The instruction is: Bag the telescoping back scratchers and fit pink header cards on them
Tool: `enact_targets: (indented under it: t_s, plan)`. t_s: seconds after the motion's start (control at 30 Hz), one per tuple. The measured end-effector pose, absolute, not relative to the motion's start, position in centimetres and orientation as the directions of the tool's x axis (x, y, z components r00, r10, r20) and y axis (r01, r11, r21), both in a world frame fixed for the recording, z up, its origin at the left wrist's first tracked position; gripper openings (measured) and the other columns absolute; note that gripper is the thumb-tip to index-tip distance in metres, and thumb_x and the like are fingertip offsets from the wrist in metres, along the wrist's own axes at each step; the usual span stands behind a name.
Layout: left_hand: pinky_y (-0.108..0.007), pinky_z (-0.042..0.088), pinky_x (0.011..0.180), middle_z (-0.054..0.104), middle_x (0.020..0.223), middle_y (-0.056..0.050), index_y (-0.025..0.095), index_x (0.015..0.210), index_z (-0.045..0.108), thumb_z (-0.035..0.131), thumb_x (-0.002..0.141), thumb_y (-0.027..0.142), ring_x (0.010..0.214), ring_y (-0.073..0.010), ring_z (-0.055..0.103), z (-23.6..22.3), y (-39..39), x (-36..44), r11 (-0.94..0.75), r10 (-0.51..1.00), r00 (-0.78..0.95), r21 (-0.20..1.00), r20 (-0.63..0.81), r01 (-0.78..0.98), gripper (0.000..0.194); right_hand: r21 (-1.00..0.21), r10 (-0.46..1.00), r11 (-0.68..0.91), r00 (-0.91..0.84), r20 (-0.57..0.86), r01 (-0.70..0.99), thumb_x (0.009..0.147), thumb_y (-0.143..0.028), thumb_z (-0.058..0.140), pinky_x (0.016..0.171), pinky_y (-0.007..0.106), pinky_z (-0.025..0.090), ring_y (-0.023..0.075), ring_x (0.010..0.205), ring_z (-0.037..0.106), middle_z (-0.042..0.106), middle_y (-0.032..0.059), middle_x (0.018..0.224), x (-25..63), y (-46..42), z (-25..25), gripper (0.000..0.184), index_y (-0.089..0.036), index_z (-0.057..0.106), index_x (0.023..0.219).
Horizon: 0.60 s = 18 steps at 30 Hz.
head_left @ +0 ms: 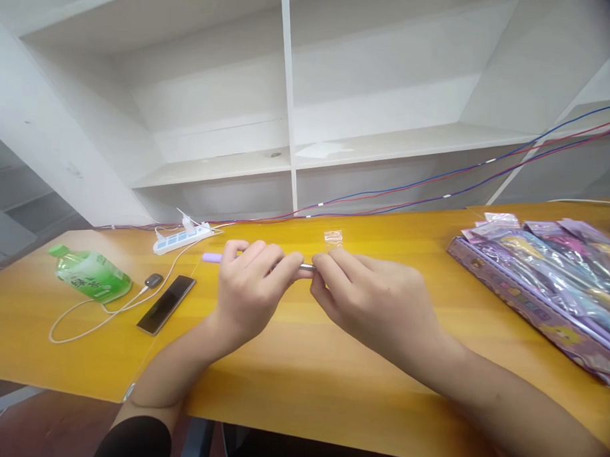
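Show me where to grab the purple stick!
I'd pinch the purple stick by its purple end, coming from the left: that slim end pokes out past the left hand, while the right hand covers the other end.

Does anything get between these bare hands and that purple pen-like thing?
Nothing visible does: the left hand closes around the purple pen-like thing, and the right hand pinches its silvery end. A small clear wrapper lies beyond them.

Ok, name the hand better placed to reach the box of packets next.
Probably the right hand: the box is nearer to it than to the left hand, though both hold the pen-like stick.
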<state>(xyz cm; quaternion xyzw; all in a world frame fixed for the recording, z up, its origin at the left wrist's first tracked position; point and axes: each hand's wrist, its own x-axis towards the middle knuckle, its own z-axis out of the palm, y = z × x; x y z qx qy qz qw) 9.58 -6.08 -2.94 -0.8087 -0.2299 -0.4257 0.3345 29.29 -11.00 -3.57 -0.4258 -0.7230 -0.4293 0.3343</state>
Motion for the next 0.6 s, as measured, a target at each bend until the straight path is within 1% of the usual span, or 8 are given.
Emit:
enact_targets:
  t_s: [0.13, 0.33, 0.47, 0.6]
  plan:
    - [-0.036, 0.032, 0.071, 0.062, 0.068, 0.004, 0.02, 0.096, 0.067, 0.07, 0.104, 0.033, 0.063, -0.0139, 0.049, -3.07, -5.9, 9.52, -0.689, 0.096, 0.545, -0.34, 0.833, 0.64, 0.016, 0.308, 0.338, 0.291, -0.399, 0.852, 0.906, 0.091, -0.019, 0.063, 0.054, 0.031, 0.016, 0.0124, 0.051, 0.036, 0.045, -0.005, 0.062, 29.3, -10.57, -3.76, 0.029, -0.022, 0.044, 0.07]
    - [-0.036, 0.036, 0.071, 0.069, 0.073, 0.003, 0.018, 0.101, 0.067, 0.074, 0.101, 0.025, 0.063, -0.0138, 0.053, -2.87, -6.05, 9.43, -0.716, 0.069, 0.565, -0.353, 0.823, 0.602, 0.01, 0.287, 0.347, 0.316, -0.391, 0.853, 0.905, 0.093, -0.023, 0.063, 0.053, 0.031, 0.014, 0.0129, 0.05, 0.033, 0.045, -0.0047, 0.061, 29.54, -10.59, -3.68, 0.03, -0.021, 0.045, 0.069]
    - [-0.037, 0.038, 0.071, 0.074, 0.08, 0.0, 0.016, 0.105, 0.069, 0.076, 0.099, 0.02, 0.065, -0.0142, 0.058, -2.73, -6.22, 9.41, -0.733, 0.054, 0.572, -0.357, 0.818, 0.579, 0.011, 0.279, 0.361, 0.324, -0.391, 0.846, 0.904, 0.095, -0.025, 0.062, 0.053, 0.03, 0.014, 0.0135, 0.05, 0.035, 0.048, -0.0042, 0.062, 29.75, -10.58, -3.67, 0.029, -0.021, 0.049, 0.07]
    - [-0.036, 0.038, 0.07, 0.078, 0.086, -0.002, 0.015, 0.108, 0.069, 0.076, 0.098, 0.018, 0.068, -0.0148, 0.063, -2.66, -6.36, 9.43, -0.757, 0.051, 0.576, -0.344, 0.816, 0.555, 0.012, 0.275, 0.38, 0.331, -0.394, 0.837, 0.903, 0.094, -0.025, 0.061, 0.053, 0.03, 0.013, 0.0139, 0.05, 0.035, 0.048, -0.0038, 0.061, 29.8, -10.43, -3.68, 0.026, -0.021, 0.051, 0.07]
